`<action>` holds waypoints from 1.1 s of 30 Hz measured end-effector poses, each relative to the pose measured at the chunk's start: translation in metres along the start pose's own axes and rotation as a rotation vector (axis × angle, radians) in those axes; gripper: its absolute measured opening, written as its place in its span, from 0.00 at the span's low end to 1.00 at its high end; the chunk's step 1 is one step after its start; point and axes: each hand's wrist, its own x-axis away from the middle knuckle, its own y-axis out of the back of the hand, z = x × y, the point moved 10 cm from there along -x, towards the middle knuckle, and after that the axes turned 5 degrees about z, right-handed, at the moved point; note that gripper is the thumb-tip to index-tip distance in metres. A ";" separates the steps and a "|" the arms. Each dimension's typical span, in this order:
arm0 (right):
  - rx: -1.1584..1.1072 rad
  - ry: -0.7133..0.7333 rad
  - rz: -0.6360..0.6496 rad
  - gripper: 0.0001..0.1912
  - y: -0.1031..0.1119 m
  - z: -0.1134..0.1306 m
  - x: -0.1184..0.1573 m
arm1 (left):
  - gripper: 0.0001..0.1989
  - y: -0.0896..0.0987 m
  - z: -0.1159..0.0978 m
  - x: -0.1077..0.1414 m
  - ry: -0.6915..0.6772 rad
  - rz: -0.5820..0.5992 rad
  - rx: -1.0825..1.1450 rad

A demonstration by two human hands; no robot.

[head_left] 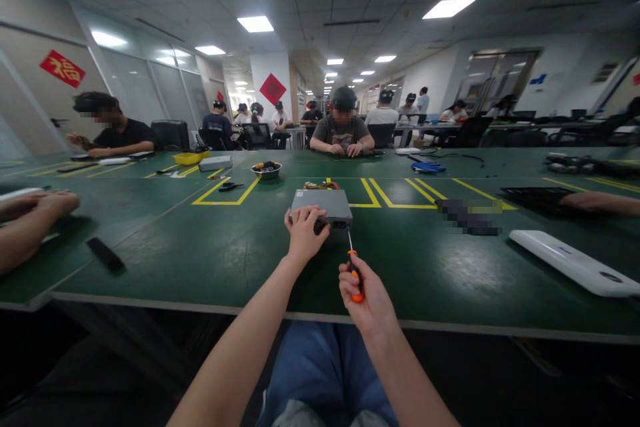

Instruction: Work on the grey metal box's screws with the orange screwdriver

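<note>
A grey metal computer power supply (325, 199) lies on the green table in front of me, its coloured wires bunched at the far side. My left hand (306, 230) grips its near left corner, thumb at the front face and fingers over the top. In my right hand (367, 290) is a screwdriver (356, 277) with an orange and black handle. Its thin shaft points up and away, with the tip at the front right corner of the power supply, beside the dark socket. Whether the tip sits in a screw is too small to tell.
A metal bowl (267, 170) with small parts stands beyond, left of the power supply. A black block (105, 255) lies at left, a white device (570, 261) at right. Co-workers' hands (53, 207) reach in at both sides; another person (344, 127) sits opposite.
</note>
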 end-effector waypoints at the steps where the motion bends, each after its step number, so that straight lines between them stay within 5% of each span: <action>1: -0.007 -0.009 0.007 0.11 -0.001 0.000 0.001 | 0.13 0.000 0.000 0.000 -0.003 0.000 0.001; 33: 0.059 -0.042 0.089 0.12 -0.004 0.003 0.001 | 0.13 0.001 -0.002 -0.001 0.011 0.018 -0.016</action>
